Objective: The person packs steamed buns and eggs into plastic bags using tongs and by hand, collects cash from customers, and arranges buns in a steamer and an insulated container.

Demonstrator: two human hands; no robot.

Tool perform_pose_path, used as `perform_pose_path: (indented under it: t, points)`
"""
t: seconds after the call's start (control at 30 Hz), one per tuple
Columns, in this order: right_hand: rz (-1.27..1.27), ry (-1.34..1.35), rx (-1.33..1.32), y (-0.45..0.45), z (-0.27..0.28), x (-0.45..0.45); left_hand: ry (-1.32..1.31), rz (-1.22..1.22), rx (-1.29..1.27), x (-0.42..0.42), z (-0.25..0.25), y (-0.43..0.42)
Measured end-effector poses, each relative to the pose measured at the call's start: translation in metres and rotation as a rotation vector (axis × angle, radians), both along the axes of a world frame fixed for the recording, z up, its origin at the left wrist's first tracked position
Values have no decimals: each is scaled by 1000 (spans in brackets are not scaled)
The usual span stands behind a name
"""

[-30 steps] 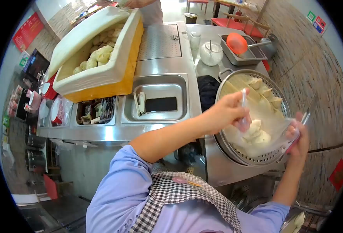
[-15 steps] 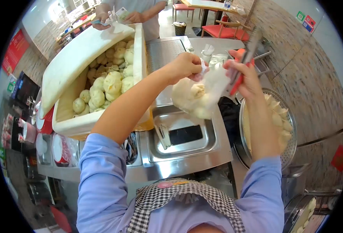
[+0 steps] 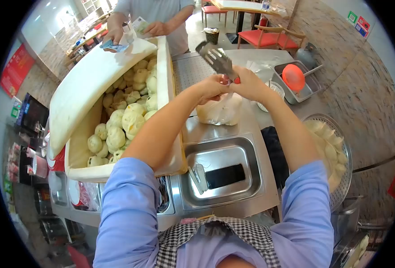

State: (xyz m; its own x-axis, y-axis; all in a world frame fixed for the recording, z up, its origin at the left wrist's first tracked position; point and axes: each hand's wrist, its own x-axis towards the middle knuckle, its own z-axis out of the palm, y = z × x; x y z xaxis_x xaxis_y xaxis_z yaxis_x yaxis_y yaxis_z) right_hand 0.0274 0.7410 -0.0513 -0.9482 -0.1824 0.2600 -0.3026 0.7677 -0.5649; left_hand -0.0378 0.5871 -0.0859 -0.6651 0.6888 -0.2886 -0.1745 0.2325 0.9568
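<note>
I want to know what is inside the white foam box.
Many pale, rounded buns lie heaped inside the white foam box. The tilted lid hides part of it, and the left forearm crosses its near right corner; what lies beneath the top buns is covered.

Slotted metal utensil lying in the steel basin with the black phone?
No, the slotted metal utensil is held in the right hand, outside the steel basin where the black phone lies.

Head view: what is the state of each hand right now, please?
Left hand: closed on the plastic bag at its top.
Right hand: closed around the slotted utensil; any grip on the bag cannot be told.
</note>
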Motion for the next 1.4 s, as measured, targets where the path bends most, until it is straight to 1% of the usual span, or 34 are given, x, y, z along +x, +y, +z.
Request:
perform_pose_path:
  t: [0.03, 0.1, 0.13, 0.17, 0.2, 0.23, 0.27, 0.33, 0.37, 0.4, 0.43, 0.47, 0.5, 0.57, 0.63, 0.67, 0.7, 0.73, 0.77, 0.83, 0.87, 0.93, 0.97, 1.03, 1.07, 1.13, 1.17, 1.23, 1.27, 1.3, 1.37, 1.4]
  points:
    - [-26, -16, 16, 7, -10, -2, 61, 58, -104, -15, -11, 1]
    - [-74, -50, 47, 27, -48, -5, 182, 174, -315, -60, -36, -7]
    - [-88, -147, 45, 34, -68, -1, 113, 301, -355, -76, -37, -18]
    - [-45, -218, -125, 39, -91, 6, 49, 427, -391, -87, -36, -23]
    - [-1, -288, -294, 41, -113, 15, -4, 543, -323, -88, -37, -19]
    - [46, -359, -466, 40, -123, 21, -57, 661, -255, -85, -39, -16]
    - [32, -388, -676, 41, -128, 21, -108, 779, -185, -82, -40, -13]
    - [4, -441, -1093, 40, -120, 22, -294, 684, 58, -81, -47, -6]
    - [66, -431, -1270, 42, -118, 17, -386, 631, 180, -80, -50, -5]
    - [130, -418, -1447, 46, -115, 5, -545, 396, 307, -78, -43, -6]
    - [196, -404, -1622, 47, -106, -2, -483, 378, 292, -69, -28, -2]
    - [141, -363, -1677, 43, -98, -8, -422, 363, 277, -58, -15, 5]
    - [121, -316, -1684, 35, -86, -13, -356, 349, 264, -49, -8, 10]
    - [218, -278, -1547, 35, -93, -28, -144, 116, 179, -43, -5, 11]
    - [197, -166, -1343, 25, -86, -31, -124, 82, 150, -37, -4, 6]
    - [126, -163, -1288, 20, -81, -29, -188, 68, 207, -37, -7, 2]
    - [123, -136, -1204, 19, -83, -30, -187, 90, 166, -40, -13, -2]
    - [181, -154, -1130, 17, -79, -29, -163, 75, 118, -30, -5, -1]
    - [232, -168, -1056, 17, -76, -27, -174, -15, 99, -39, -18, 0]
    - [94, -154, -746, 17, -77, -28, 43, -98, -13, -49, -37, 6]
    - [24, -144, -590, 18, -80, -27, 321, -23, -171, -51, -42, 9]
    - [-60, -18, -301, 24, -92, -23, 865, 123, -498, -51, -46, 8]
    - [-105, 47, -155, 31, -101, -19, 797, 230, -515, -55, -46, 1]
    - [-88, -213, -310, 52, -137, -12, 663, 444, -531, -73, -46, -14]
    - [-100, -290, -559, 55, -141, -3, 540, 296, -554, -66, -33, -18]
    - [-118, -451, -1056, 58, -141, 14, 925, 226, -491, -57, -21, -24]
    - [-162, -394, -1123, 60, -137, 21, 1110, 189, -456, -51, -17, -28]
    - [-259, -275, -1262, 64, -119, 40, 1592, 333, -386, -48, 28, -56]
    - [-250, -347, -1285, 68, -109, 54, 1644, 416, -413, -45, 51, -79]
    - [-243, -327, -1275, 69, -113, 64, 1691, 502, -439, -45, 67, -105]
    - [-235, -277, -1250, 68, -120, 86, 1869, 674, -531, -52, 74, -153]
    - [-311, -315, -1171, 56, -118, 98, 1892, 669, -693, -62, 68, -176]
